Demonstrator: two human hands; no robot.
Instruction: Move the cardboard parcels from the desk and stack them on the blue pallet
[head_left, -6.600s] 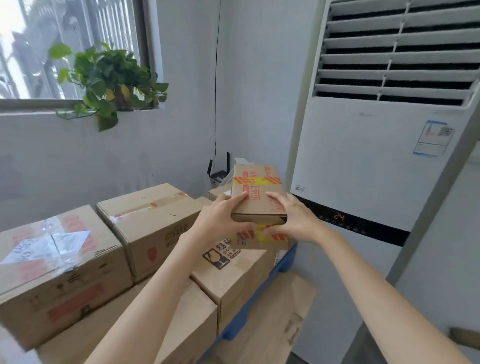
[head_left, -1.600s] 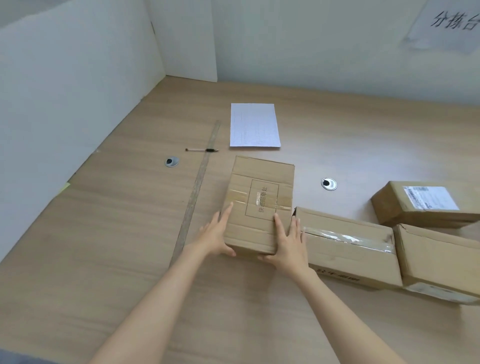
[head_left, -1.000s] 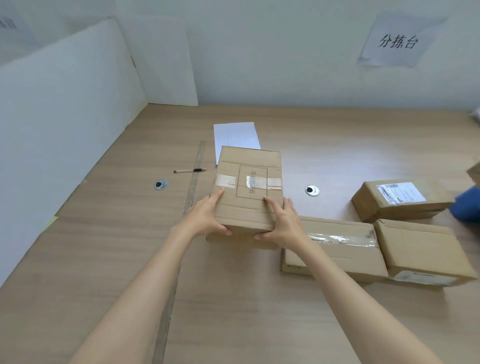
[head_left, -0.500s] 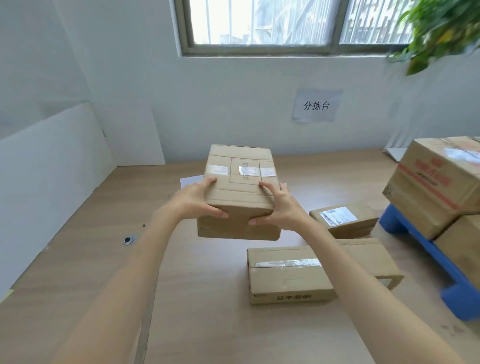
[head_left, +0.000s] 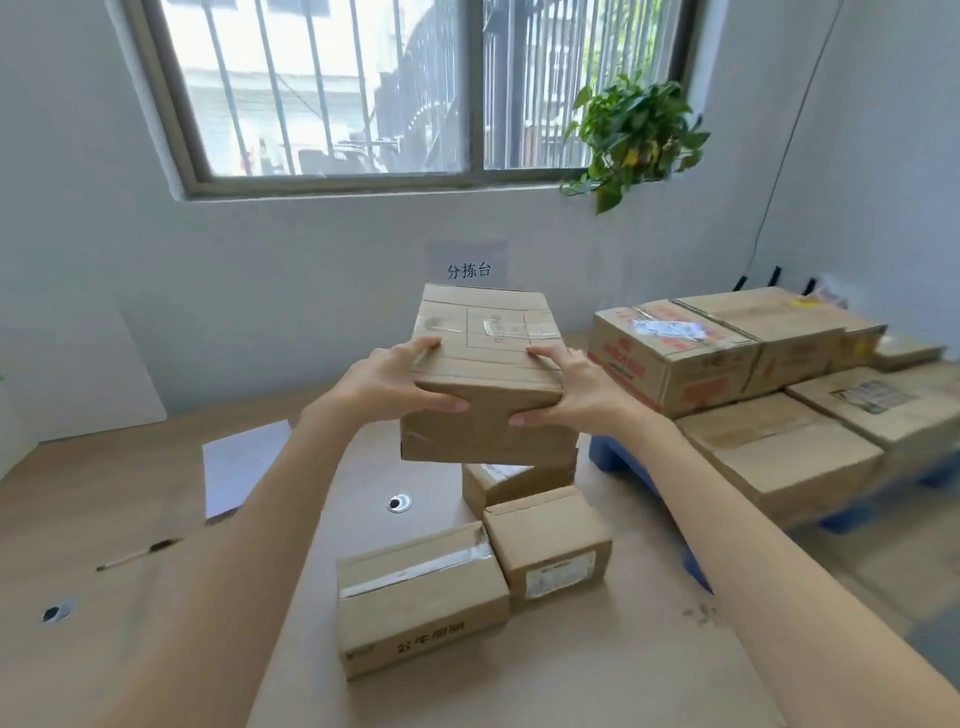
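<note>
I hold a taped cardboard parcel (head_left: 488, 374) in the air above the desk (head_left: 156, 623). My left hand (head_left: 395, 384) grips its near left corner and my right hand (head_left: 566, 389) grips its near right corner. Three more parcels lie on the desk below: a long taped one (head_left: 415, 597), a smaller one with a label (head_left: 550, 540), and one partly hidden behind the held parcel (head_left: 509, 480). The blue pallet (head_left: 618, 457) sits to the right, loaded with several large cardboard boxes (head_left: 675, 353).
A white sheet of paper (head_left: 244, 467) and a pen (head_left: 137, 553) lie on the desk at left. A white partition (head_left: 67, 364) stands at the far left. A potted plant (head_left: 634, 135) hangs at the window sill above the pallet.
I lifted the parcel off the desk with both hands and turned right. The pallet with its boxes has come further into view.
</note>
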